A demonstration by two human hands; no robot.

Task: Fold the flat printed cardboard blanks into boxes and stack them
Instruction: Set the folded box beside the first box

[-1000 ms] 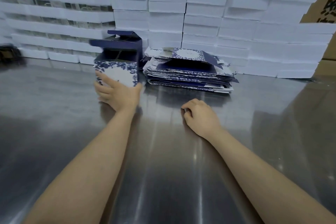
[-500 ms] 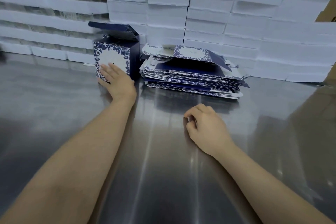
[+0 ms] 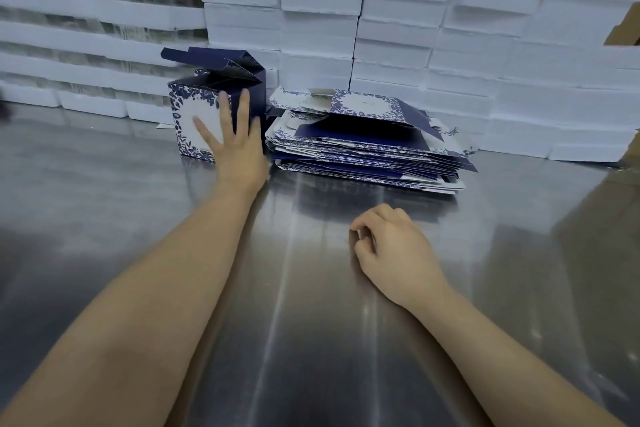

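Left hand [image 3: 235, 146] extended forward, fingers straight and spread, lying against the front of the folded box [image 3: 207, 114] standing on the steel table [image 3: 311, 322]. Right hand [image 3: 391, 250] rests on table, fingers loosely curled, holding nothing. Pile of flat blanks [image 3: 367, 142] just right of box.

The desk [image 3: 311, 322] is seen as smooth brushed metal with a glossy, reflecting sheen, the folded box [image 3: 194, 114] at far left and the pile of flat blanks [image 3: 367, 149] beside it as smooth printed cardboard, and the white blocks [image 3: 485, 80] stacked behind as matt foam with rough edges.
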